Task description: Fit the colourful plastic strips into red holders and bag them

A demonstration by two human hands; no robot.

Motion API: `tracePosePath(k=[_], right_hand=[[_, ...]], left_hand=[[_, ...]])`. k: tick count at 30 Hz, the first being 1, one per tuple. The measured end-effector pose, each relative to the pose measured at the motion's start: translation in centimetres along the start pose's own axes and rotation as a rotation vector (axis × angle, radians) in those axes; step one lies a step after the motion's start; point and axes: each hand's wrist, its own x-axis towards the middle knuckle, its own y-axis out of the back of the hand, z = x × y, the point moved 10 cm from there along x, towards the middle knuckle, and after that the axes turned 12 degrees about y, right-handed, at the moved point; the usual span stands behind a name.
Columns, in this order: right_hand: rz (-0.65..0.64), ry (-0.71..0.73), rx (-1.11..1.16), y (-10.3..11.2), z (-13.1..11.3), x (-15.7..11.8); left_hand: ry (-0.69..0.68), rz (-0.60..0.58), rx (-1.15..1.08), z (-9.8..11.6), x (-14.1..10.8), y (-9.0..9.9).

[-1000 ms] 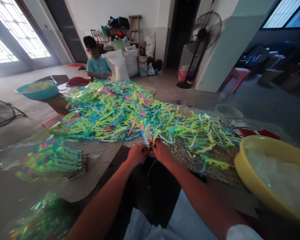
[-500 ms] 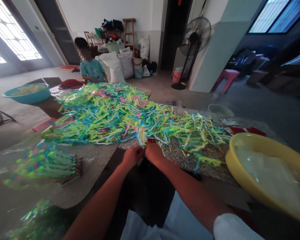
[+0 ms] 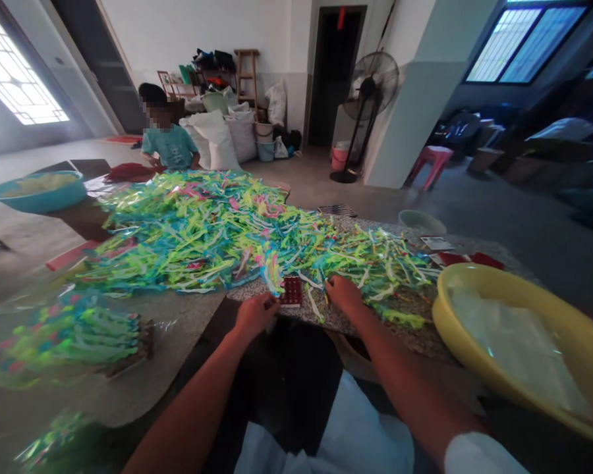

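My left hand [image 3: 254, 315] is closed at the left edge of a small dark red tray [image 3: 291, 289] with rows of holes or studs. Standing up at that edge is a bunch of pink, white and yellow-green strips [image 3: 271, 266]. To the right, my right hand [image 3: 344, 294] pinches at the near edge of the heap, over a thin strip with an orange stick end; its fingertips partly hide it. The large heap of green, blue and white plastic strips [image 3: 192, 230] spreads across the stone-topped table [image 3: 242, 288].
A yellow basin [image 3: 442, 309] with clear plastic bags stands at right, a blue basin [image 3: 39, 201] at far left. Bagged strips [image 3: 93, 336] lie at left. Another person [image 3: 170, 145] is behind the heap. A standing fan [image 3: 370, 92] and white sacks [image 3: 222, 138] are farther back.
My right hand has moved right, away from my left hand, to the heap's edge, uncovering the dark red tray. My left hand stays by the tray. The view has shifted slightly right.
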Motion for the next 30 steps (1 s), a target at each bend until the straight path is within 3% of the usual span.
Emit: tracePosePath(k=[5, 7, 9, 12, 14, 18, 23, 30], right_hand=[[-0.010, -0.003, 0.144, -0.4, 0.2, 0.8], [-0.045, -0.060, 0.426, -1.0, 0.5, 0.6], [-0.129, -0.148, 0.848, -2.4, 0.0, -0.3], [-0.259, -0.182, 1.389, -3.6, -2.8, -2.0], [-0.324, -0.125, 1.532, -3.8, -4.9, -3.1], [-0.340, -0.016, 1.519, -4.6, -7.3, -4.9], [-0.130, 0.161, 1.306, -4.3, -8.4, -5.1], [0.065, 0.223, 0.946, -3.2, -9.2, -3.9]], left_hand=[[0.016, 0.004, -0.001, 0.2, -0.2, 0.3], [0.029, -0.002, 0.003, 0.2, -0.3, 0.3], [0.036, -0.009, 0.005, 0.3, -0.3, 0.3], [0.044, -0.014, -0.006, 0.2, -0.2, 0.3], [0.043, -0.017, -0.018, 0.2, -0.2, 0.3], [0.026, -0.021, -0.034, 0.2, -0.2, 0.2], [0.014, -0.014, -0.053, 0.4, -0.3, 0.3], [0.007, -0.044, -0.091, 0.3, -0.2, 0.2]])
